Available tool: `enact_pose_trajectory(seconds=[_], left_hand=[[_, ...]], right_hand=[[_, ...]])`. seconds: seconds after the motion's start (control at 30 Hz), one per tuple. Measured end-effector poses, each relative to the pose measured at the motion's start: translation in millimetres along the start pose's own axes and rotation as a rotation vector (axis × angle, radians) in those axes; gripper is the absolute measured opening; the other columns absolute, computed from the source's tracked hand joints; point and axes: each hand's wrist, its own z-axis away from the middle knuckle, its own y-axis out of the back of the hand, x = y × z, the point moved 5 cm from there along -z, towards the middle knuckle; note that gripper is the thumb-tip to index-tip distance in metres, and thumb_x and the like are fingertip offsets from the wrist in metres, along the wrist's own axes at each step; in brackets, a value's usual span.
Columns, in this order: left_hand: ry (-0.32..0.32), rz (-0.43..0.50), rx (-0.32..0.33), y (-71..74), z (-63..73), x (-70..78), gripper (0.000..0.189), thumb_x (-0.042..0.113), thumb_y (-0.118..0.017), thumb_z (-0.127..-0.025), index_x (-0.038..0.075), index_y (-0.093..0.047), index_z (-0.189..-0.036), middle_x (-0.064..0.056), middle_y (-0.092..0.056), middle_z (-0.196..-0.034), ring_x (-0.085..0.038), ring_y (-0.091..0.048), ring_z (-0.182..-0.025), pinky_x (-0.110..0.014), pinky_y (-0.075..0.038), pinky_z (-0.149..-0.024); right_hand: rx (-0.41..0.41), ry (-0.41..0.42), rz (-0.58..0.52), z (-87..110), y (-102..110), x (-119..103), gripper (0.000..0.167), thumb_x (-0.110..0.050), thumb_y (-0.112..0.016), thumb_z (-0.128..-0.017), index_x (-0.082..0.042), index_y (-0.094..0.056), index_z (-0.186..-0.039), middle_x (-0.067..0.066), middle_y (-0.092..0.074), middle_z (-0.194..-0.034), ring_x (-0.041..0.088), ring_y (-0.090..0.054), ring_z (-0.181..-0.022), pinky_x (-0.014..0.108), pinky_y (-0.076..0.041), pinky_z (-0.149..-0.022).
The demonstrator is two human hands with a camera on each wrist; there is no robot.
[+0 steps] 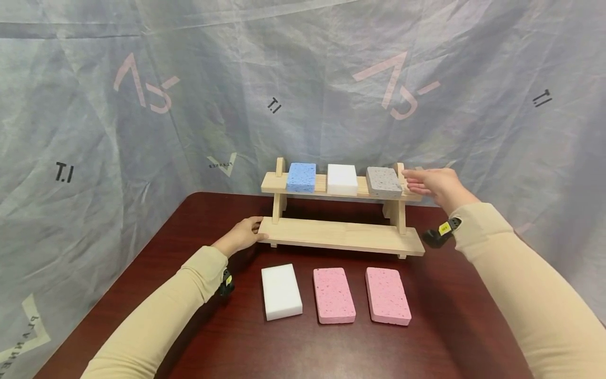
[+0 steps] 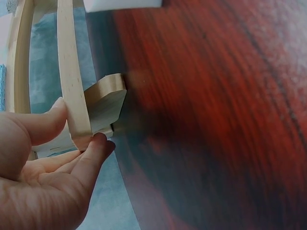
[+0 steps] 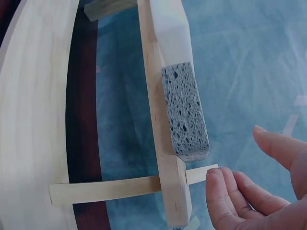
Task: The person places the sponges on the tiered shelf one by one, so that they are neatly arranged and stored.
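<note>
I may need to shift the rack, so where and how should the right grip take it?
Probably best by the lower board's right end, from the right, pinched top and bottom. It juts past the upright, looks thin, and small feet raise it off the table, leaving some room below. The left grip holds the opposite end.

Pretty wrinkly grey sheet (image 1: 246, 58) is hanging across the back, showing pale pink markings (image 1: 393, 84) plus some black "T.I" lettering (image 1: 64, 172). Dark reddish-brown table (image 1: 303, 350) is sitting in front, shining a bit.
</note>
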Motion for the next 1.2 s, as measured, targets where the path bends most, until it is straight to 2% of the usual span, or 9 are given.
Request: enact_pose_trajectory(seconds=[0.07, 0.27, 0.47, 0.53, 0.6, 0.67, 0.77, 0.8, 1.2], left_hand=[[0.002, -0.006, 0.007, 0.6, 0.3, 0.0, 0.065, 0.012, -0.060, -0.097, -0.003, -0.027, -0.151, -0.025, -0.039, -0.149, -0.036, -0.040, -0.138, -0.044, -0.043, -0.107], [0.007, -0.008, 0.019, 1.5, 1.0, -0.5, 0.065, 0.012, -0.061, -0.096, -0.002, -0.029, -0.150, -0.025, -0.041, -0.148, -0.036, -0.041, -0.137, -0.045, -0.043, -0.107], [0.023, -0.010, 0.022, 2.1, -0.7, -2.7, 0.064, 0.012, -0.061, -0.096, -0.002, -0.030, -0.150, -0.025, -0.041, -0.148, -0.036, -0.041, -0.137, -0.045, -0.043, -0.107], [0.028, -0.011, 0.020, 2.4, -1.3, -3.1, 0.064, 0.013, -0.062, -0.096, -0.002, -0.030, -0.150, -0.025, -0.041, -0.148, -0.036, -0.041, -0.137, -0.045, -0.043, -0.107], [0.012, -0.028, 0.025, 2.9, -1.8, -2.7, 0.065, 0.015, -0.064, -0.095, -0.003, -0.033, -0.148, -0.025, -0.044, -0.146, -0.036, -0.044, -0.134, -0.042, -0.047, -0.103], [0.007, -0.044, 0.026, 3.4, -1.7, -1.9, 0.064, 0.016, -0.065, -0.094, -0.004, -0.034, -0.147, -0.026, -0.044, -0.145, -0.036, -0.045, -0.133, -0.041, -0.048, -0.101], [0.009, -0.047, 0.031, 3.3, 0.2, 0.9, 0.062, 0.015, -0.064, -0.094, -0.004, -0.036, -0.146, -0.026, -0.045, -0.144, -0.036, -0.046, -0.132, -0.042, -0.048, -0.101], [0.025, -0.035, 0.025, 2.9, 0.8, 1.7, 0.061, 0.013, -0.063, -0.095, -0.004, -0.035, -0.147, -0.025, -0.043, -0.146, -0.036, -0.044, -0.134, -0.044, -0.045, -0.104], [0.039, -0.042, 0.040, 1.8, 1.2, 2.9, 0.061, 0.012, -0.063, -0.095, -0.003, -0.036, -0.147, -0.025, -0.044, -0.145, -0.036, -0.049, -0.129, -0.045, -0.048, -0.100]], right_hand=[[-0.022, 0.003, -0.019, 3.0, -1, 0, 0.073, -0.027, -0.067, -0.092, 0.008, -0.032, -0.146, -0.011, -0.066, -0.078, 0.002, -0.069, -0.082, 0.024, -0.053, -0.091], [-0.049, -0.015, -0.042, 10.0, -3, 1, 0.065, -0.026, -0.068, -0.092, 0.003, -0.039, -0.142, -0.011, -0.067, -0.078, 0.002, -0.069, -0.081, 0.024, -0.054, -0.090], [-0.089, -0.013, -0.054, 17.3, -7, 7, 0.036, -0.026, -0.071, -0.090, -0.007, -0.055, -0.115, -0.011, -0.069, -0.076, 0.001, -0.069, -0.079, 0.021, -0.056, -0.083], [-0.094, -0.002, -0.026, 19.6, -8, 8, 0.039, -0.028, -0.070, -0.090, -0.006, -0.054, -0.118, -0.013, -0.068, -0.076, 0.000, -0.068, -0.078, 0.019, -0.056, -0.081], [-0.102, -0.002, -0.013, 22.1, -9, 10, 0.049, -0.028, -0.068, -0.092, -0.002, -0.049, -0.129, -0.014, -0.068, -0.076, -0.001, -0.068, -0.079, 0.019, -0.056, -0.080], [-0.115, -0.011, -0.021, 24.3, -10, 12, 0.059, -0.027, -0.067, -0.092, 0.003, -0.041, -0.137, -0.014, -0.068, -0.076, 0.000, -0.068, -0.079, 0.018, -0.056, -0.082], [-0.122, -0.023, -0.037, 28.5, -9, 15, 0.066, -0.025, -0.067, -0.093, 0.007, -0.035, -0.142, -0.013, -0.068, -0.076, 0.000, -0.068, -0.078, 0.020, -0.055, -0.085], [-0.123, -0.025, -0.032, 30.1, -9, 15, 0.067, -0.025, -0.067, -0.093, 0.007, -0.034, -0.142, -0.013, -0.068, -0.077, 0.000, -0.067, -0.077, 0.021, -0.055, -0.086], [-0.224, -0.020, 0.047, 52.3, -19, 31, 0.068, -0.029, -0.067, -0.093, 0.009, -0.037, -0.139, -0.013, -0.067, -0.078, -0.001, -0.067, -0.078, 0.021, -0.056, -0.082]])
